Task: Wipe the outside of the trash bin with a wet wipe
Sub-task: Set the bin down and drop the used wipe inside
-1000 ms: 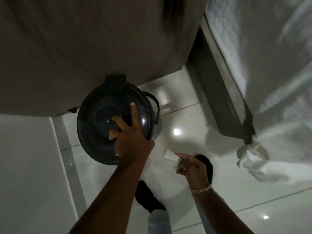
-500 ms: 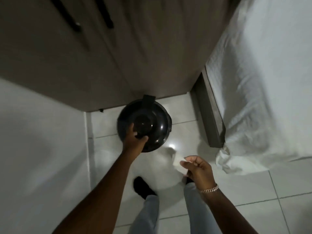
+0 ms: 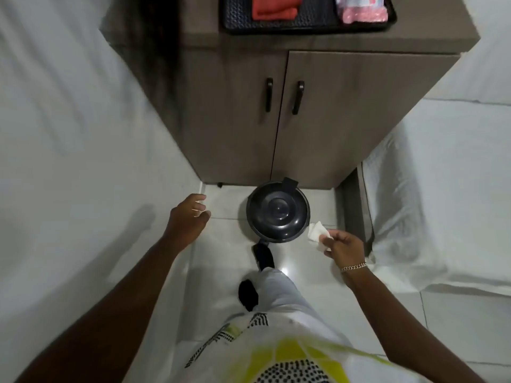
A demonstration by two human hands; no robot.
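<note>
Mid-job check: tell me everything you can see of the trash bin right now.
The trash bin is small, round and black, glossy like plastic or coated metal. It stands upright on the white tiled floor, close before the cabinet. Its domed lid is shut, with a hinge tab at the back and a pedal in front. Neither hand touches it: the right hand holds the wet wipe beside it.
</note>
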